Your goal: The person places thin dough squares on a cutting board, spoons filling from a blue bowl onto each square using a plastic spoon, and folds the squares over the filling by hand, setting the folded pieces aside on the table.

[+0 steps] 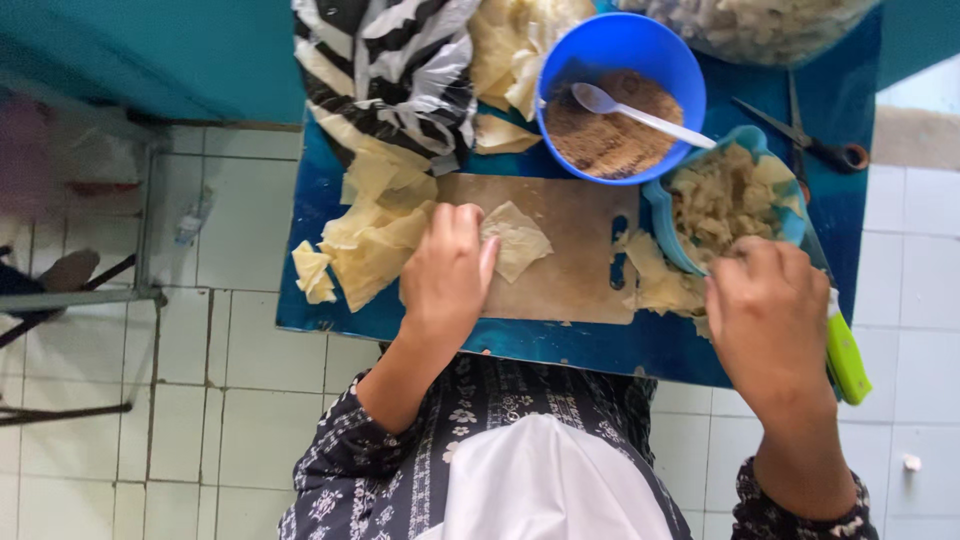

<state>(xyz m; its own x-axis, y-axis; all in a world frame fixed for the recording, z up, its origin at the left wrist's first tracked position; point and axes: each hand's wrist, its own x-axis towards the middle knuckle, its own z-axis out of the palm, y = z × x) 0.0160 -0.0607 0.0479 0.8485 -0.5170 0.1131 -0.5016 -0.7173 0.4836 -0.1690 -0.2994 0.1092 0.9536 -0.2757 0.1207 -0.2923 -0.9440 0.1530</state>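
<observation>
Head view: my left hand (447, 275) presses 1 pale wrapper (517, 240) flat on the board (570, 290), wrapper at 2 o'clock from my fingers. My right hand (768, 315) is curled loosely at the filling dish (662, 215); I cannot tell what it pinches.

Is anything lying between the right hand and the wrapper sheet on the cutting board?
Nothing visible blocks it. The right hand is at the light blue bowl of filling; the wrapper sheet lies on the cutting board under the left hand fingertips. Only bare board and loose wrapper scraps lie between.
</observation>
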